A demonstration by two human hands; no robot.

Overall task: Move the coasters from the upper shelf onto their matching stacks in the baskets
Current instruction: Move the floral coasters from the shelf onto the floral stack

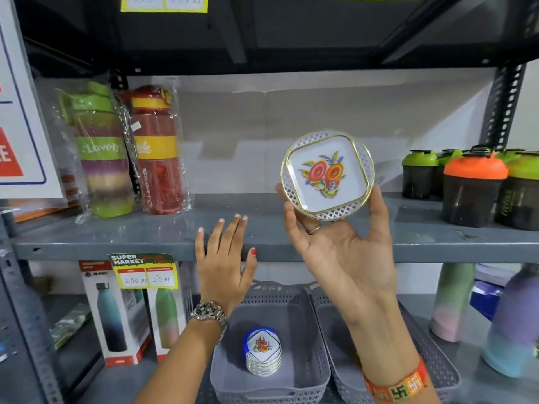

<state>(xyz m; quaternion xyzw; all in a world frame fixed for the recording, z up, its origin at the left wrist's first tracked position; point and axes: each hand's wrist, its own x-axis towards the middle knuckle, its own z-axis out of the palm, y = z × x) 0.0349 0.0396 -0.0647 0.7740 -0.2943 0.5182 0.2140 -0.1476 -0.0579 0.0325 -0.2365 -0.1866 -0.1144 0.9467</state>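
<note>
My right hand point(338, 246) holds up a round white coaster point(327, 172) with a gold rim, lattice edge and a red-and-orange flower print, tilted to face me above the upper shelf point(145, 237). My left hand point(223, 258) is open with fingers spread, its fingertips resting on that shelf's front edge. Below, a grey basket point(233, 371) contains a stack of coasters point(263, 351) with the same flower print, the top one blue-rimmed. A second grey basket point(431, 360) stands to its right, its inside mostly hidden behind my right forearm.
Two wrapped sport bottles point(128, 153) stand at the upper shelf's left. Several dark shakers point(472, 188) with green and orange lids stand at its right. On the lower shelf are boxed bottles point(116, 313) at left and pastel bottles point(507, 325) at right. A price tag point(145, 271) hangs from the shelf edge.
</note>
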